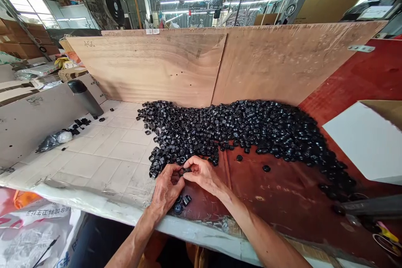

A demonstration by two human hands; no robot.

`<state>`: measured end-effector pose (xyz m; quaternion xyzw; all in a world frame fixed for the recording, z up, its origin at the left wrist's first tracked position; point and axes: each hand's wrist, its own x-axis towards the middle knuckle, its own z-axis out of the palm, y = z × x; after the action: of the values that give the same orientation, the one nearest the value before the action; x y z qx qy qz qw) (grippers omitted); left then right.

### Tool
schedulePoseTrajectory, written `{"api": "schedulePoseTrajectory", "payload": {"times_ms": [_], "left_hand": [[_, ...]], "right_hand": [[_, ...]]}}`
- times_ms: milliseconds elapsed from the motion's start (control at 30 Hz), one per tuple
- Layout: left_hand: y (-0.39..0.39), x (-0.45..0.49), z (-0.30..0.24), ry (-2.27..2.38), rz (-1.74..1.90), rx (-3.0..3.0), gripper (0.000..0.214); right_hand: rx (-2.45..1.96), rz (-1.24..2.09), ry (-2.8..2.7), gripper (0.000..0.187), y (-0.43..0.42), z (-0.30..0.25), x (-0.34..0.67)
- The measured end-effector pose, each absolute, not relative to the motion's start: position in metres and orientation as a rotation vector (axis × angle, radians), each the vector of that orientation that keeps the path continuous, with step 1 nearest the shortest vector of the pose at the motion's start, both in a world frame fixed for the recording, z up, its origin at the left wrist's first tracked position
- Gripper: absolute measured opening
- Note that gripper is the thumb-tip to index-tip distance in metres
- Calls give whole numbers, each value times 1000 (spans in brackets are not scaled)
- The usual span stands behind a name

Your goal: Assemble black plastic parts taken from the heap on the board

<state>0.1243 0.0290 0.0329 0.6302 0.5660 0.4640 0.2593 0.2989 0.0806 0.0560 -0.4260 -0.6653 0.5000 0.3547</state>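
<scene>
My left hand (167,186) and my right hand (201,172) meet near the front of the table. Between their fingertips is a small black plastic cap (186,170), partly covered by the fingers. Both hands are closed in a pinch on it. Just below my left hand lie a few loose black caps (178,208) close to the table edge. Right behind the hands spreads a big pile of black caps (232,123), running along the back board and down the right side.
A wooden board (157,63) walls off the back. At the left stand a dark bottle (85,98) and a small plastic bag (55,140). On the right are a white box (366,140) and a dark metal bar (373,208). A fan (111,6) rises behind the board.
</scene>
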Motion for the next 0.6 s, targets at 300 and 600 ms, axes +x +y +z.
{"api": "schedulePoseTrajectory", "payload": {"times_ms": [300, 600], "left_hand": [[32, 119, 30, 1373, 1369, 1556, 20], [31, 118, 29, 1407, 1337, 1526, 23]], "right_hand": [[-1111, 1086, -1821, 17, 73, 62, 301], [-972, 1023, -1766, 13, 75, 54, 298]]}}
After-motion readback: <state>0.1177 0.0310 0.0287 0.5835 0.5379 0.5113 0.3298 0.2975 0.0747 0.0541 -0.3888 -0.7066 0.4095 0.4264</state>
